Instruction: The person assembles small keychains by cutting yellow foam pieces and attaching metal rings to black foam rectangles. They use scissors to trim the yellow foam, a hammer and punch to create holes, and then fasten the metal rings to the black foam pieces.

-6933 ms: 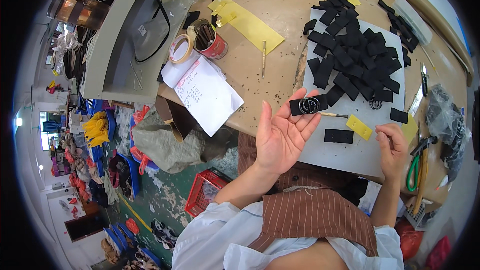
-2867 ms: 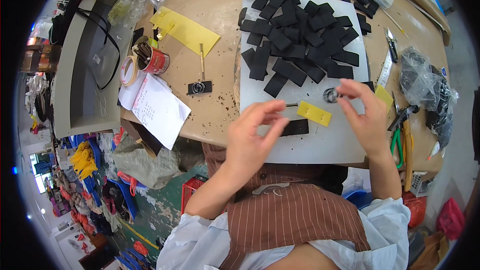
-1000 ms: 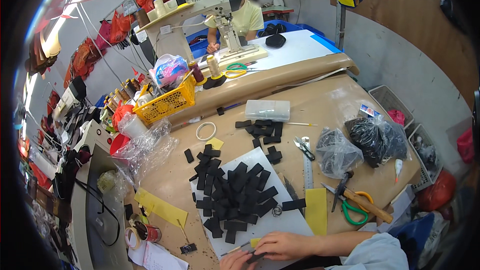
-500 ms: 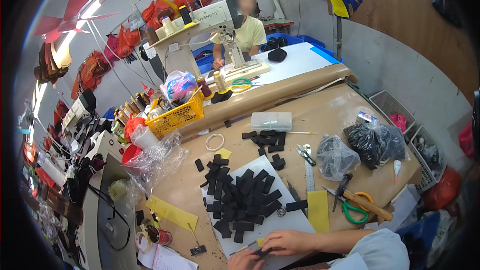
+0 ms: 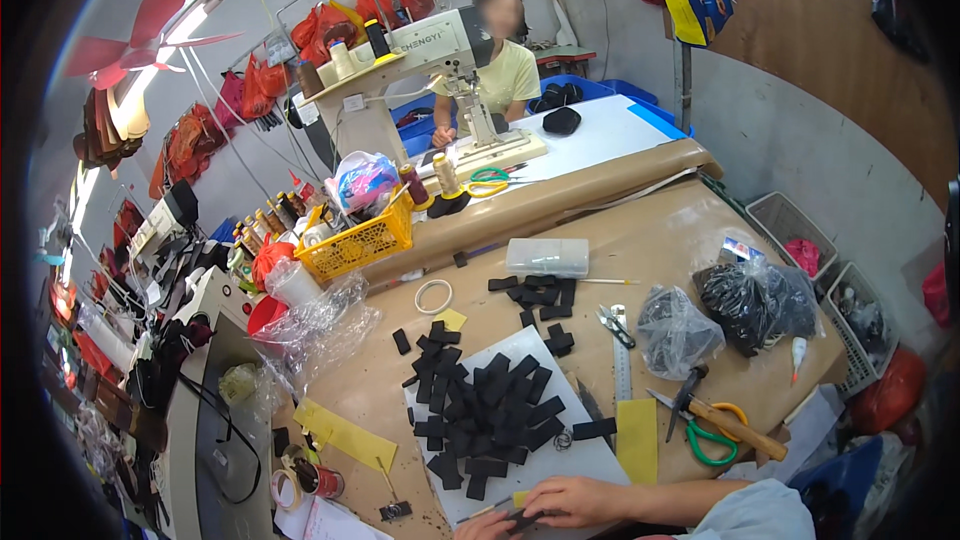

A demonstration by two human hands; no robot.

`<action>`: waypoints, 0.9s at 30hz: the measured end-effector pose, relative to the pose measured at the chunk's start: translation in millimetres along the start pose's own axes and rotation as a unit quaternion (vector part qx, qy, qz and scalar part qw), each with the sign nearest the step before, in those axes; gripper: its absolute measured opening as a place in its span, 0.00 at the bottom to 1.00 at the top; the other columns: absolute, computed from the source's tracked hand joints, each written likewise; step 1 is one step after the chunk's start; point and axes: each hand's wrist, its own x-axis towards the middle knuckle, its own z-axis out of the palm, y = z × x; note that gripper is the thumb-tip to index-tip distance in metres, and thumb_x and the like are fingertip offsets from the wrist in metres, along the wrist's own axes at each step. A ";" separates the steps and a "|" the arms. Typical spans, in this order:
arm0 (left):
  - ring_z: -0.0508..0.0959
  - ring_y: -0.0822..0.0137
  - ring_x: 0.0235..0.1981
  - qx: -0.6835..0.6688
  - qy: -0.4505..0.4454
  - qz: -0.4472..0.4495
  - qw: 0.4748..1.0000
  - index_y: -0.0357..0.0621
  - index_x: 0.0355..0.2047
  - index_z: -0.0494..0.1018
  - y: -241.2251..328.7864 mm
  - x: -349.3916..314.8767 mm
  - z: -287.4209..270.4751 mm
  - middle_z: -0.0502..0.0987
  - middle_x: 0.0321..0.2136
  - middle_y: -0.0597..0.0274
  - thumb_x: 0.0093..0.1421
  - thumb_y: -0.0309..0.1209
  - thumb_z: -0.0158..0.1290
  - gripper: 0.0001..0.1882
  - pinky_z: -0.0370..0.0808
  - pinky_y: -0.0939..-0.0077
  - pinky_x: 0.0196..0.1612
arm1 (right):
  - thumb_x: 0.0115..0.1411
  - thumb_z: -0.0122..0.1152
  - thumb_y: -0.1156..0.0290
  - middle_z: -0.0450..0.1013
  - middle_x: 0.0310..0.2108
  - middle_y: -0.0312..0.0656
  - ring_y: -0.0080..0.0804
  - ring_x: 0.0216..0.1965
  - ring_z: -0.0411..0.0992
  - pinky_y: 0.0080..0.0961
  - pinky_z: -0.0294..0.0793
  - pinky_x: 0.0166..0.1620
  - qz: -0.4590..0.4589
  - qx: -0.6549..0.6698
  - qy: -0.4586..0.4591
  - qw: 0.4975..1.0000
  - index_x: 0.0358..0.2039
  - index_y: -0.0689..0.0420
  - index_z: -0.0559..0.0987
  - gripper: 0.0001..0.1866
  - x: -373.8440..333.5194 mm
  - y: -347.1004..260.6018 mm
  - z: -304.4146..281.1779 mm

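Note:
At the lower edge of the white board (image 5: 592, 452), my right hand (image 5: 572, 502) has its fingers bent down over a small flat black piece (image 5: 524, 517). My left hand (image 5: 484, 527) grips the same piece from the other side, partly cut off by the picture's edge. A bit of yellow shows just beyond the right fingers. Farther up the board lies a loose heap of black rectangular pieces (image 5: 487, 405), which look like fabric or leather. One more black piece (image 5: 594, 428) rests over the board's right edge, beside a small coil of thin wire or thread (image 5: 564, 435).
Right of the board lie a yellow strip (image 5: 637, 440), a hammer (image 5: 735, 425), green-and-orange-handled scissors (image 5: 712, 440), a steel ruler (image 5: 621, 360) and snips (image 5: 616, 327). Plastic bags (image 5: 757, 300) sit farther right. Beyond the table, a person (image 5: 502, 75) sits behind a sewing machine (image 5: 430, 45).
The whole view has shifted slightly, and my hands now sit a little lower in the picture. Both stay on the black piece; the heap looks the same.

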 end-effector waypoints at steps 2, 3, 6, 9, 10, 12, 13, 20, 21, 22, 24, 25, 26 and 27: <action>0.77 0.50 0.44 0.014 -0.010 -0.028 0.999 0.42 0.39 0.76 2.9 0.2 -1.0 0.79 0.42 0.51 0.49 0.23 0.62 0.15 0.72 0.60 0.48 | 0.56 0.61 0.73 0.71 0.43 0.43 0.44 0.45 0.71 0.34 0.72 0.48 0.006 0.008 0.005 1.000 0.42 0.56 0.75 0.13 -2.2 -0.7 1.5; 0.77 0.50 0.44 0.022 -0.016 -0.042 0.999 0.42 0.41 0.76 5.0 0.4 -1.9 0.79 0.42 0.51 0.49 0.23 0.62 0.17 0.72 0.60 0.48 | 0.55 0.61 0.73 0.71 0.42 0.43 0.44 0.44 0.71 0.34 0.72 0.48 0.004 0.010 0.007 1.000 0.42 0.56 0.75 0.13 -1.5 -0.7 0.4; 0.78 0.49 0.43 0.016 -0.074 -0.105 0.992 0.43 0.44 0.75 23.8 18.9 -9.6 0.79 0.41 0.51 0.48 0.23 0.63 0.20 0.73 0.60 0.48 | 0.55 0.61 0.74 0.70 0.42 0.42 0.44 0.44 0.71 0.34 0.73 0.47 0.009 0.017 0.009 1.000 0.42 0.57 0.75 0.13 -3.2 0.4 0.7; 0.78 0.49 0.42 -0.017 -0.071 -0.072 0.995 0.44 0.45 0.74 -1.4 4.1 -4.0 0.79 0.41 0.51 0.48 0.23 0.63 0.21 0.74 0.60 0.47 | 0.55 0.61 0.74 0.70 0.41 0.43 0.44 0.43 0.71 0.34 0.73 0.46 -0.011 0.036 0.012 0.999 0.43 0.57 0.74 0.14 -2.4 1.9 2.2; 0.78 0.49 0.42 -0.008 -0.056 -0.048 0.997 0.44 0.44 0.74 -4.2 2.1 -2.8 0.79 0.40 0.51 0.48 0.23 0.63 0.21 0.74 0.61 0.46 | 0.55 0.61 0.74 0.70 0.41 0.43 0.44 0.43 0.71 0.34 0.72 0.46 -0.014 0.041 0.016 0.999 0.43 0.57 0.74 0.14 -3.3 2.1 3.0; 0.79 0.49 0.42 0.011 -0.024 0.000 1.000 0.44 0.44 0.74 -8.5 -0.1 -0.1 0.79 0.40 0.50 0.48 0.23 0.63 0.21 0.74 0.61 0.46 | 0.55 0.61 0.75 0.70 0.41 0.43 0.44 0.43 0.70 0.34 0.72 0.46 -0.007 0.038 0.020 0.999 0.43 0.57 0.74 0.14 -2.5 1.9 0.6; 0.79 0.50 0.42 0.014 -0.028 -0.002 1.000 0.44 0.43 0.75 -9.5 -0.2 0.4 0.79 0.41 0.50 0.48 0.22 0.63 0.20 0.74 0.62 0.46 | 0.55 0.61 0.75 0.70 0.41 0.43 0.44 0.43 0.70 0.34 0.72 0.46 -0.005 0.038 0.022 0.999 0.43 0.57 0.74 0.14 -1.2 1.8 -0.3; 0.79 0.57 0.46 -0.013 -0.048 0.039 0.998 0.37 0.39 0.78 -1.8 5.7 -7.2 0.78 0.43 0.48 0.46 0.18 0.63 0.17 0.74 0.66 0.51 | 0.56 0.59 0.75 0.70 0.42 0.44 0.45 0.43 0.70 0.35 0.72 0.47 -0.007 0.030 0.011 0.999 0.42 0.59 0.74 0.12 -4.1 2.8 1.8; 0.79 0.58 0.46 -0.001 -0.063 0.041 0.997 0.36 0.39 0.78 2.5 11.5 -12.6 0.78 0.43 0.47 0.46 0.18 0.63 0.17 0.74 0.67 0.51 | 0.56 0.59 0.75 0.70 0.42 0.44 0.46 0.43 0.70 0.36 0.72 0.47 -0.013 0.022 0.007 1.000 0.42 0.59 0.74 0.12 1.7 2.7 -0.1; 0.79 0.57 0.46 -0.008 -0.016 0.043 0.999 0.38 0.39 0.79 5.0 11.0 -5.1 0.79 0.42 0.49 0.47 0.20 0.63 0.16 0.75 0.68 0.48 | 0.56 0.59 0.76 0.70 0.42 0.44 0.46 0.44 0.71 0.36 0.72 0.47 0.004 0.016 -0.008 1.000 0.42 0.59 0.74 0.12 -3.7 0.4 -2.1; 0.79 0.57 0.45 0.010 -0.027 0.021 0.999 0.40 0.38 0.79 -0.2 7.8 -0.8 0.80 0.40 0.51 0.48 0.21 0.64 0.15 0.75 0.68 0.48 | 0.56 0.59 0.75 0.70 0.41 0.44 0.46 0.43 0.70 0.35 0.72 0.46 0.010 0.020 0.009 1.000 0.41 0.59 0.74 0.12 -6.8 4.3 3.1; 0.79 0.57 0.44 0.029 -0.030 0.013 0.999 0.40 0.38 0.79 -2.9 8.2 -1.9 0.80 0.40 0.52 0.48 0.22 0.64 0.15 0.75 0.68 0.48 | 0.56 0.59 0.75 0.70 0.41 0.44 0.46 0.42 0.70 0.35 0.72 0.46 0.003 0.022 0.020 1.000 0.41 0.59 0.74 0.11 -4.7 7.7 5.8; 0.80 0.57 0.43 0.035 -0.027 -0.003 0.999 0.42 0.36 0.80 -1.4 9.3 -0.3 0.81 0.38 0.56 0.48 0.24 0.64 0.12 0.75 0.67 0.47 | 0.56 0.59 0.75 0.70 0.40 0.44 0.45 0.42 0.70 0.35 0.72 0.46 0.009 0.020 0.014 1.000 0.41 0.59 0.74 0.12 -6.1 8.9 5.2; 0.80 0.57 0.43 0.041 -0.031 -0.016 0.999 0.43 0.35 0.80 -2.2 4.8 2.5 0.81 0.38 0.56 0.48 0.24 0.64 0.12 0.75 0.67 0.47 | 0.56 0.59 0.75 0.70 0.40 0.44 0.45 0.41 0.70 0.35 0.72 0.46 0.014 0.018 0.009 1.000 0.41 0.59 0.74 0.12 -8.5 9.7 3.6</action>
